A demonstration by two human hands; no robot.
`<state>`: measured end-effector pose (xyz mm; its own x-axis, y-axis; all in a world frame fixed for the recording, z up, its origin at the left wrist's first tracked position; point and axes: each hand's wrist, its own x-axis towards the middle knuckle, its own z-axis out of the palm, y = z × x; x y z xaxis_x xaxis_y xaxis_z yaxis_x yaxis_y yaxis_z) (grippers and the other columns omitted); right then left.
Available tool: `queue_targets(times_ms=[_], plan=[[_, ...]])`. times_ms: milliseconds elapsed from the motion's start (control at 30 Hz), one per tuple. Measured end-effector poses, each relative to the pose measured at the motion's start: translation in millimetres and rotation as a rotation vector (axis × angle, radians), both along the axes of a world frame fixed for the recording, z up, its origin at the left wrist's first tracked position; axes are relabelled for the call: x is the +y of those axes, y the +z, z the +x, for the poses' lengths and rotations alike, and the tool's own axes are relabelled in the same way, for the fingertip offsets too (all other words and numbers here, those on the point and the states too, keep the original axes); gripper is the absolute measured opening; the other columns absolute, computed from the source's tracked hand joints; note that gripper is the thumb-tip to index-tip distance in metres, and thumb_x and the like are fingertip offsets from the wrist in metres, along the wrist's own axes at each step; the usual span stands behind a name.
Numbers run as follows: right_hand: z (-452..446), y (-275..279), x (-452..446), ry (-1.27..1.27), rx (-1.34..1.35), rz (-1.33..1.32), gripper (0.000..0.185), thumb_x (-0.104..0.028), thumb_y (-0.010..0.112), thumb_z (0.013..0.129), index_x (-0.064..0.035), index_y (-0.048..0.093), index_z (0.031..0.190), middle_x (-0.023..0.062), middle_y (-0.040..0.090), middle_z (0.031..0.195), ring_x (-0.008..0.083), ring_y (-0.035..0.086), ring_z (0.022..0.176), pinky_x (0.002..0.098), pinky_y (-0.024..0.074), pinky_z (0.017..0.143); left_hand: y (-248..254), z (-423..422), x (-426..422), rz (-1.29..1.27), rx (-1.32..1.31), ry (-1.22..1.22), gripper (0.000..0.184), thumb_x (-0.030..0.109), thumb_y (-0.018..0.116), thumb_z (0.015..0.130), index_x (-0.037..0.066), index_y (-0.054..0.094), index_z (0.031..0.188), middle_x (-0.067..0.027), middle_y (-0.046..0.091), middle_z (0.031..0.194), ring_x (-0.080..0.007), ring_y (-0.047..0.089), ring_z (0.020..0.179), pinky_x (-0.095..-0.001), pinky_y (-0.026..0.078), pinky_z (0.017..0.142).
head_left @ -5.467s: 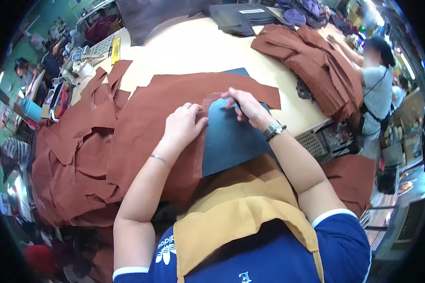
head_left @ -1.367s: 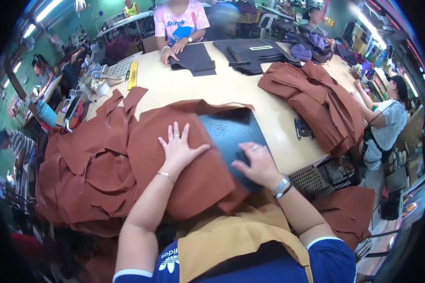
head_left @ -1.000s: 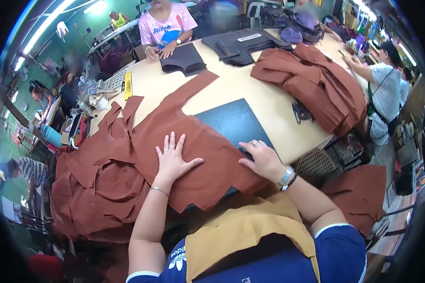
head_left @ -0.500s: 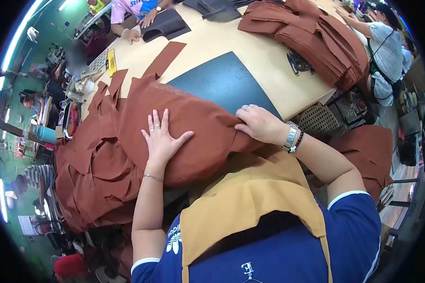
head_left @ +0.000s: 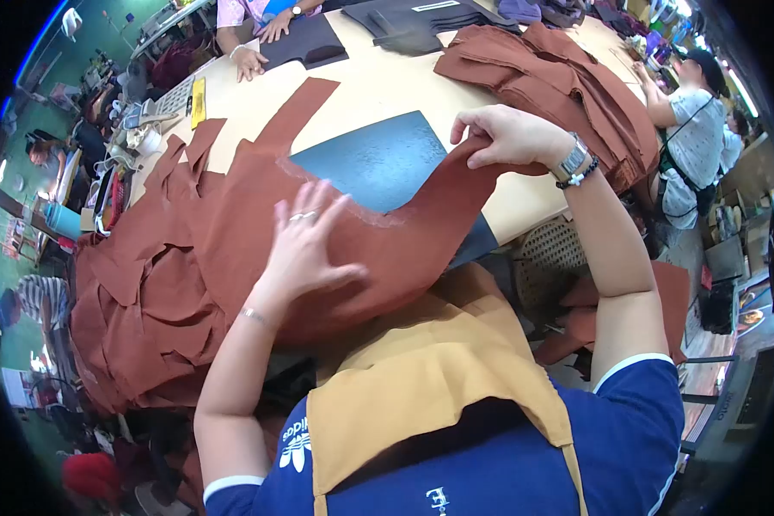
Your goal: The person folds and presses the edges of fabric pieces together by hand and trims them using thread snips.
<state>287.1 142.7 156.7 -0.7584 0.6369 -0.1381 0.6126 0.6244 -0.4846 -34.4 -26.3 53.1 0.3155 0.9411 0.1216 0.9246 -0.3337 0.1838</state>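
My right hand (head_left: 512, 138) is raised at the upper right, its fingers pinched on one end of a brown fabric piece (head_left: 404, 258). That piece curves down from the hand and lies across a dark blue board (head_left: 374, 159), whose glossy surface shows through the curved cutout. Over the left part of the same piece is my left hand (head_left: 310, 249), slightly blurred, fingers spread and holding nothing. A whitish residue lines the cutout's edge. To the left, a heap of brown pieces (head_left: 146, 301) hangs over the table edge.
A pile of brown pieces (head_left: 559, 103) lies at the right of the table (head_left: 249, 103). Dark pieces (head_left: 421, 21) sit at the back, near a person's hands (head_left: 249, 62). Another person (head_left: 697, 129) stands at the right. A woven stool (head_left: 555, 249) is below the table edge.
My right hand has lifted up and to the right with the fabric's end, which is now stretched out. My left hand has shifted slightly. Earlier, the fabric was turned across the board.
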Motion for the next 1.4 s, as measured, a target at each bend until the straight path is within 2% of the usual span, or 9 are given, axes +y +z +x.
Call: queue_targets(times_ms=[67,133,267,367,500,900,1067,1167,1400], plan=[[-8,9,6,0.03,-0.055,-0.002,0.039,-0.011,0.078,0.075,-0.0067,0.061,0.11,0.007,0.063,0.082,0.0201,0.06,0.076,0.036,0.049,0.071,-20,23,38,0.023,-0.228,-0.202,0.091,0.058,0.076,0.075,0.013,0.043,0.147,-0.0204,0.042,0.15,-0.0381,0.033,0.143,-0.0603,0.019,0.116],[-13,21,11,0.029,-0.12,-0.032,0.039,-0.011,0.078,0.074,-0.0071,0.061,0.11,0.0084,0.065,0.086,0.0226,0.062,0.078,0.0371,0.0495,0.073,-29,47,68,0.017,-0.364,-0.249,0.064,0.053,0.074,0.079,0.011,0.06,0.125,-0.0156,0.065,0.116,-0.031,0.058,0.115,-0.052,0.034,0.103],[-10,-16,28,-0.133,-0.072,1.198,0.038,-0.008,0.077,0.072,-0.0096,0.064,0.108,0.0113,0.067,0.096,0.0279,0.065,0.09,0.0391,0.0517,0.075,-41,62,92,0.032,-0.234,-0.176,0.047,0.053,0.078,0.075,0.011,0.069,0.094,-0.0057,0.067,0.082,-0.025,0.064,0.081,-0.0421,0.039,0.084],[-27,-60,10,0.04,0.236,0.492,0.033,-0.007,0.07,0.081,-0.006,0.065,0.113,0.0131,0.066,0.101,0.03,0.065,0.093,0.0376,0.0529,0.084,-44,64,87,0.192,-0.274,-0.14,0.045,0.054,0.078,0.074,0.012,0.067,0.088,-0.0042,0.067,0.081,-0.0233,0.064,0.079,-0.0392,0.038,0.083],[-50,-112,-15,0.12,0.273,0.197,0.025,-0.009,0.064,0.086,-0.0041,0.066,0.11,0.0149,0.067,0.101,0.033,0.064,0.099,0.042,0.0511,0.09,-44,63,85,0.185,-0.293,-0.075,0.043,0.053,0.078,0.075,0.013,0.067,0.087,-0.0038,0.067,0.084,-0.023,0.065,0.084,-0.0399,0.038,0.085],[-45,-142,-32,0.127,0.342,0.513,0.017,-0.008,0.059,0.085,-0.0062,0.07,0.098,0.0095,0.066,0.096,0.0267,0.065,0.089,0.0378,0.0531,0.083,-32,15,94,-0.01,-0.179,-0.263,0.02,0.014,0.064,0.09,0.021,0.074,0.106,-0.0017,0.067,0.101,-0.0217,0.062,0.102,-0.0569,0.03,0.113],[-45,-151,-42,0.172,0.248,0.667,0.025,-0.007,0.052,0.084,-0.0007,0.066,0.105,0.0141,0.066,0.1,0.0268,0.065,0.093,0.0366,0.0526,0.086,-42,10,90,0.193,0.006,-0.334,0.03,0.01,0.064,0.084,0.026,0.074,0.107,0.001,0.064,0.099,-0.0184,0.062,0.101,-0.0579,0.033,0.112],[-49,-146,-58,0.097,0.096,0.666,0.036,-0.009,0.052,0.085,-0.0078,0.063,0.12,0.0091,0.064,0.101,0.0251,0.063,0.094,0.0376,0.0534,0.08,-48,9,90,0.238,-0.029,-0.352,0.033,0.009,0.062,0.083,0.026,0.074,0.109,0.0012,0.063,0.099,-0.0187,0.062,0.1,-0.0573,0.034,0.112],[-72,-147,-76,0.016,0.029,0.735,0.029,-0.016,0.051,0.088,-0.0052,0.063,0.113,0.0089,0.062,0.103,0.023,0.06,0.098,0.0368,0.0472,0.078,-42,9,87,0.178,-0.074,-0.303,0.031,0.007,0.059,0.086,0.025,0.075,0.106,-0.0003,0.064,0.101,-0.0198,0.063,0.101,-0.0556,0.033,0.113]])
